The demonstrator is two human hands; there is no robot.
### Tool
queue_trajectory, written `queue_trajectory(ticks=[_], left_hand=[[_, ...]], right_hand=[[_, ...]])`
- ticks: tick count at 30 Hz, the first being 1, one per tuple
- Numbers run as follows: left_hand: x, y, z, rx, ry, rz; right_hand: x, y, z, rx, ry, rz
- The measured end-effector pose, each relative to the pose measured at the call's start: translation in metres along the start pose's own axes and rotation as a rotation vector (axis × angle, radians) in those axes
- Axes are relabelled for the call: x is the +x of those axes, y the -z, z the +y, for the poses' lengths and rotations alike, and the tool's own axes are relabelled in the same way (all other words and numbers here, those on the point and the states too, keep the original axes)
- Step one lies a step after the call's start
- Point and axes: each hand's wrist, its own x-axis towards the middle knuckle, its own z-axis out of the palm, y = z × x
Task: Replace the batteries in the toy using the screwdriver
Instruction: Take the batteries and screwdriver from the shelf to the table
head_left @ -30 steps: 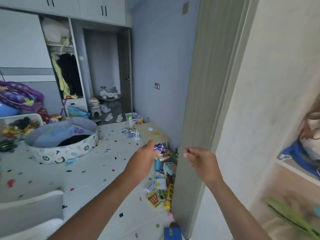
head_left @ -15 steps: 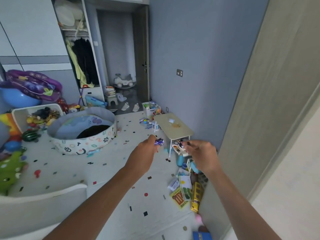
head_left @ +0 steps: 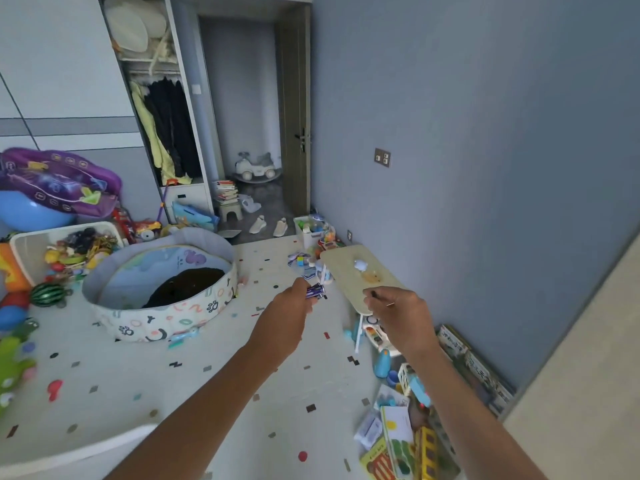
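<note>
Near the middle of the frame, both hands are raised over the speckled floor mat [head_left: 145, 382], held apart. The left hand [head_left: 287, 315] is closed around a small purple pack of batteries [head_left: 316, 291]. The right hand [head_left: 398, 311] pinches a thin dark tool, probably the screwdriver [head_left: 379, 297], though too little shows to be sure. Which toy is meant cannot be told; several lie at the lower right and around the small table [head_left: 360, 275]. This looks like the fetching step: supplies carried in. Next comes picking out the toy and finding its battery cover.

Purple batteries [head_left: 315, 291], blue wall [head_left: 485, 133], confetti-speckled white floor [head_left: 207, 375].
</note>
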Motion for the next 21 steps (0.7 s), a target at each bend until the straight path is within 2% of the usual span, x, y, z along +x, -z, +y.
queue_trajectory(ticks=[12,21], left_hand=[[0.256,0.004,-0.125,0.08,-0.073,-0.005],[0.434,-0.029,-0.159,0.118,-0.13,-0.039]], right_hand=[[0.219,-0.132,-0.019,0.072,-0.067,0.082],[0.384,-0.192,0.018,0.068,-0.113,0.135]])
